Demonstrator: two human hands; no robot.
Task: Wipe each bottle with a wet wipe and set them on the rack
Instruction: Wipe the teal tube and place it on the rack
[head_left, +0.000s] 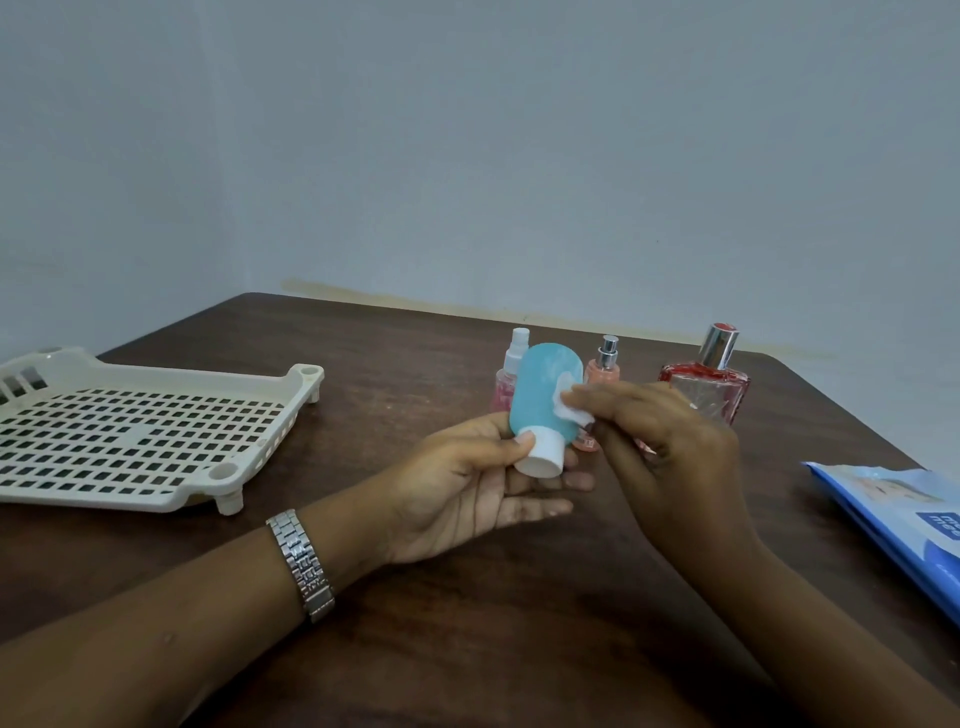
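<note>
My left hand (467, 483) holds a light blue bottle (543, 389) by its white cap, cap end toward me, above the table's middle. My right hand (660, 441) presses a small white wet wipe (569, 405) against the bottle's right side. Behind the blue bottle stand a pink spray bottle (506, 382) with a white nozzle, a small peach spray bottle (602, 371) with a silver top, and a larger red square perfume bottle (709, 382) with a silver cap. The cream perforated rack (156, 436) lies at the left with nothing on it.
A blue pack of wet wipes (904, 525) lies at the table's right edge. The dark brown wooden table (415, 353) stands against a pale wall. A metal watch (304, 564) is on my left wrist.
</note>
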